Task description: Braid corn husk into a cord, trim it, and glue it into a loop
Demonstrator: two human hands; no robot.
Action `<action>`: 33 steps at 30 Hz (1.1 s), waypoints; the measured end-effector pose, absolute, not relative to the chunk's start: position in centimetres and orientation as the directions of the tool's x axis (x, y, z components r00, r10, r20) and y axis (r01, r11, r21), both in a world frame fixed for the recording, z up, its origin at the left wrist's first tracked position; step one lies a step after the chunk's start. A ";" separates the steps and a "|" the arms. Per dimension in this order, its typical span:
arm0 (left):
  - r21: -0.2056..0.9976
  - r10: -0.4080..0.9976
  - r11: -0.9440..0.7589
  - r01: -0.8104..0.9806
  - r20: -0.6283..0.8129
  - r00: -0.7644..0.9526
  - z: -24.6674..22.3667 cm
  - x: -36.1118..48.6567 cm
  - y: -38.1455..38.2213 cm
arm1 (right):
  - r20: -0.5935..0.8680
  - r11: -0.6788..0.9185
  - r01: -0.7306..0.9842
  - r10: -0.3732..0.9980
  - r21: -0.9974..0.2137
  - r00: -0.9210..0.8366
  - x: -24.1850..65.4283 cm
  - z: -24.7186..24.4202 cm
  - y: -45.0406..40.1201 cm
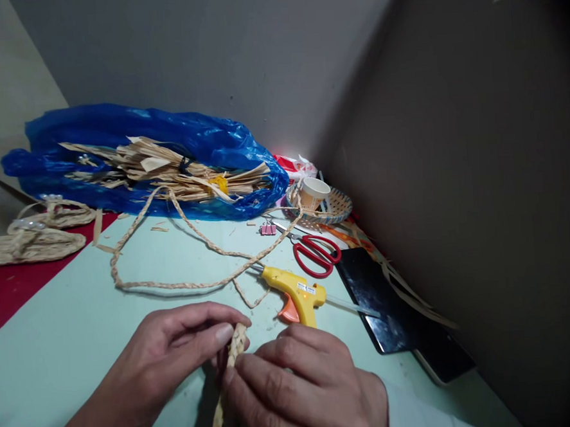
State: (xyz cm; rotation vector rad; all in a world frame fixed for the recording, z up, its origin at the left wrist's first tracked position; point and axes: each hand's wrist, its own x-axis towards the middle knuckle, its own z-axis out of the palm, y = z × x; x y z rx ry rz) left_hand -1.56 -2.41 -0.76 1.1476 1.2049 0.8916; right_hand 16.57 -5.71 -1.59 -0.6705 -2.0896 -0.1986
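Observation:
Between my two hands is a short braided straw strip, its lower end hanging loose. My left hand pinches the top of it between thumb and fingers. Lower down, my right hand is closed on the same strip, its fingers covering part of the braid. Just beyond my hands lies a yellow glue gun with an orange trigger and a clear glue stick in its back. A long thin braided cord loops across the table behind them, passing by the gun's nozzle.
Red-handled scissors and a pink binder clip lie beyond the gun. A black tablet is at right. Behind stand a woven basket with a paper cup and a blue bag of dried straw. Straw sandals sit left.

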 end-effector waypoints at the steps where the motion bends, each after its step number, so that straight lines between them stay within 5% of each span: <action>1: 0.969 0.950 0.244 0.047 -0.248 0.188 -0.9 -1.6 -2.5 | 0.811 0.847 0.527 0.357 -0.071 -0.464 16.6 -1.7 -5.5; 6: 0.936 0.907 0.351 0.009 -0.343 0.243 -1.2 -1.6 -2.9 | 0.831 0.847 0.528 0.338 -0.064 -0.442 16.6 -1.6 -5.6; 12: 0.900 0.862 0.430 -0.069 -0.387 0.327 -0.7 -2.1 -2.7 | 0.711 0.772 0.385 0.625 -0.506 -0.320 18.2 0.0 -5.7; 16: 0.871 0.831 0.480 -0.103 -0.414 0.371 -0.8 -2.1 -2.8 | 0.497 0.614 0.347 0.784 -0.709 -0.372 19.0 0.9 -4.5; 24: 0.862 0.803 0.507 -0.017 -0.465 0.373 -1.2 -1.9 -3.2 | 0.309 0.466 0.280 0.833 -0.839 -0.460 18.8 0.9 -4.1; 28: 0.846 0.762 0.532 -0.041 -0.458 0.458 -1.7 -1.9 -2.9 | 0.175 0.282 0.205 0.888 -0.937 -0.425 18.6 0.6 -4.2; 33: 0.743 0.729 0.630 -0.226 -0.465 0.503 -1.4 -2.0 -2.5 | -0.122 -0.133 -0.018 0.947 -0.991 -0.298 18.2 0.7 -4.0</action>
